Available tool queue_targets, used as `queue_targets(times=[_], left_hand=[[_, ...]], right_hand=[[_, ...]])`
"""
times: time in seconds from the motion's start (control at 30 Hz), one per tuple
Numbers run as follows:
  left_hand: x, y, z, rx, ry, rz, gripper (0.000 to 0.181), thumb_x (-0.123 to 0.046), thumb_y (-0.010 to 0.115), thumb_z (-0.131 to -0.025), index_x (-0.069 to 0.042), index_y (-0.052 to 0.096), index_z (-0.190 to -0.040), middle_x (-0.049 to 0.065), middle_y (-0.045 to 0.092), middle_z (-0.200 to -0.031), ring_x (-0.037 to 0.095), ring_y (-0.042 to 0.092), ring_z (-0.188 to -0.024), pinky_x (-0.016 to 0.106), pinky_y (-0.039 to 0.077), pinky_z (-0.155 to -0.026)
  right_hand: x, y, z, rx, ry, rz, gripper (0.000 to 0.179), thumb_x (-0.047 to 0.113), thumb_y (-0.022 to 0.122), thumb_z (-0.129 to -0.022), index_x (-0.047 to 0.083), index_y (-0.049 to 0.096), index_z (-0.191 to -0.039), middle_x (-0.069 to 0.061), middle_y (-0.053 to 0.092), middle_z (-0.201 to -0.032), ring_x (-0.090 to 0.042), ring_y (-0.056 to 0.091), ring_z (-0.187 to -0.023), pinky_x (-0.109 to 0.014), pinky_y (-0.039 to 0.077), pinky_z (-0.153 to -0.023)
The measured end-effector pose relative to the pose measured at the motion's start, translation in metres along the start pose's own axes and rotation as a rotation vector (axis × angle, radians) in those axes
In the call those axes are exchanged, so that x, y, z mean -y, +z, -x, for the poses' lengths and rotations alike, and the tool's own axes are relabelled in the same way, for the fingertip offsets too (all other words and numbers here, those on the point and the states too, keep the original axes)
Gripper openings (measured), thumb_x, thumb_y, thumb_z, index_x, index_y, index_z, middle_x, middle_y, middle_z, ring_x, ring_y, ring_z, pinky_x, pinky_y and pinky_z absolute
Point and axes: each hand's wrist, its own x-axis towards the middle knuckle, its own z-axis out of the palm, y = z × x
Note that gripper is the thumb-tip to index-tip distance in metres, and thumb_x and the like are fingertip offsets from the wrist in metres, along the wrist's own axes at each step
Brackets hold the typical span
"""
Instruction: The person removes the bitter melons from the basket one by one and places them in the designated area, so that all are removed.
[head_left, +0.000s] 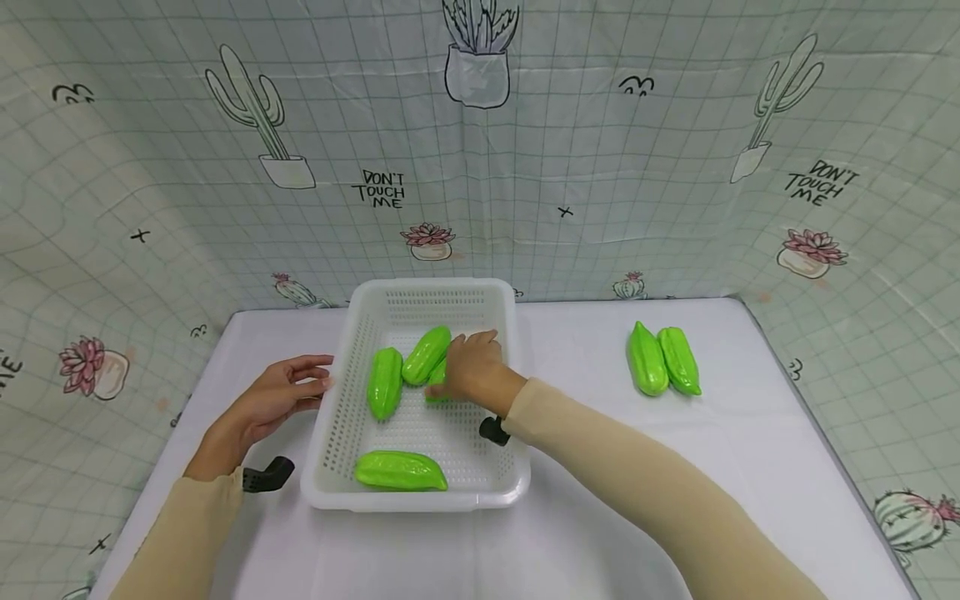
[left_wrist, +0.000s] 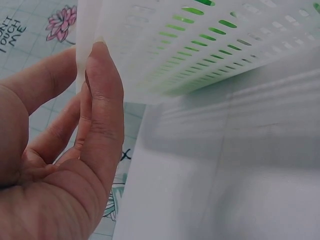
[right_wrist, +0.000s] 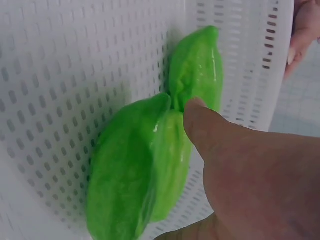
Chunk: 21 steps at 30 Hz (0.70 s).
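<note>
Inside a white perforated basket [head_left: 480, 492] lie several glossy green star fruit; one [head_left: 401, 471] is by its near wall. My right hand [head_left: 474, 365] reaches over the basket's right part, its fingers spread above a star fruit [head_left: 437, 377] that it partly covers. In the right wrist view my thumb [right_wrist: 200, 120] overlaps the fruit cluster, where a large star fruit [right_wrist: 122, 170] leans against another [right_wrist: 172, 170]. At the basket's left side, my left hand [head_left: 281, 392] has loosely extended fingertips at the rim. Up close, the thumb [left_wrist: 102, 90] lies along the outer wall.
Two more star fruit [head_left: 647, 360] [head_left: 680, 360] lie side by side on the white table [head_left: 585, 467], to the right of the basket. Behind the table and along its sides hangs a checked cloth [head_left: 637, 183] printed with cacti.
</note>
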Motion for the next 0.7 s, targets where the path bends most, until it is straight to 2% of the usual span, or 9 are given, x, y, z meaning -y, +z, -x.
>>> queue_targets(times=[0.17,0.33,0.5,0.7], left_hand=[[0.001,0.000,0.000,-0.003,0.001,-0.006,0.065,-0.007,0.064,-0.106,0.012,0.030,-0.159,0.006,0.058,-0.123,0.008,0.070,-0.094,0.024,0.061,-0.086],[0.000,0.001,0.000,-0.003,-0.003,-0.015,0.066,-0.008,0.064,-0.106,0.011,0.030,-0.160,0.009,0.057,-0.127,0.008,0.070,-0.095,0.024,0.061,-0.086],[0.000,0.001,0.001,-0.006,-0.003,-0.022,0.066,-0.008,0.064,-0.107,0.011,0.030,-0.160,0.012,0.056,-0.128,0.008,0.069,-0.094,0.024,0.061,-0.086],[0.000,0.001,0.001,-0.002,0.004,-0.031,0.066,-0.008,0.064,-0.107,0.012,0.030,-0.160,0.016,0.055,-0.132,0.008,0.070,-0.095,0.025,0.061,-0.086]], right_hand=[[0.003,0.006,-0.005,0.017,0.013,-0.004,0.112,0.084,0.051,-0.093,-0.004,0.037,-0.161,-0.034,0.047,-0.154,-0.050,0.042,-0.147,-0.044,0.045,-0.118],[0.006,0.013,-0.009,0.013,0.027,0.014,0.110,0.084,0.045,-0.095,-0.002,0.035,-0.163,-0.034,0.048,-0.153,-0.046,0.045,-0.146,-0.042,0.045,-0.118],[0.004,0.019,-0.009,-0.017,-0.089,-0.013,0.104,0.074,0.059,-0.096,0.000,0.032,-0.164,-0.028,0.049,-0.154,-0.042,0.048,-0.144,-0.044,0.047,-0.115],[-0.002,0.019,-0.003,0.031,-0.231,-0.017,0.113,0.068,0.078,-0.086,0.009,0.026,-0.168,-0.018,0.050,-0.154,-0.035,0.047,-0.140,-0.045,0.042,-0.116]])
